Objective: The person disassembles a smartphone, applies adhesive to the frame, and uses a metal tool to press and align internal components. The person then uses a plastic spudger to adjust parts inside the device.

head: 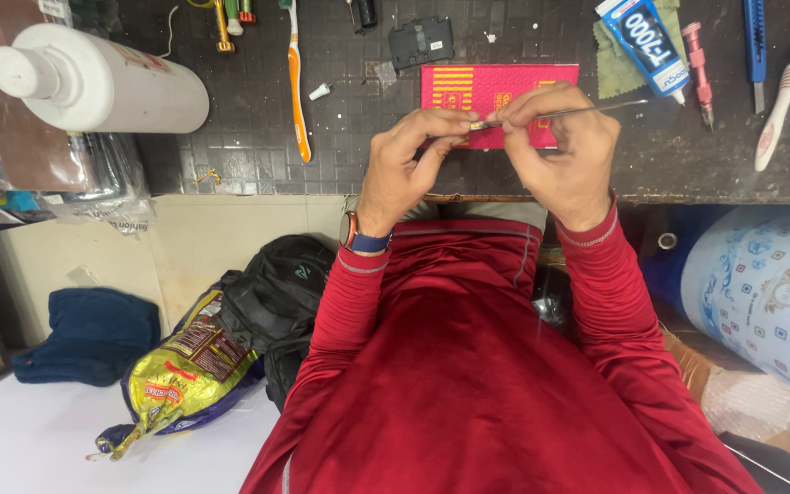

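Both hands' fingers (454, 123) pinching thin metal tool (578, 112) over pink mat (468, 87)

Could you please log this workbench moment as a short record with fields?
Left hand: left hand pinches the near end of a thin metal tool
Right hand: right hand grips the same tool
Under hands: pink rectangular patterned mat
Surface: dark gridded workbench
Nearby left: orange-and-white toothbrush, large white plastic bottle lying on its side
Nearby right: blue-and-white glue tube, pink metal screwdriver
Wrist: blue-strapped watch on left wrist
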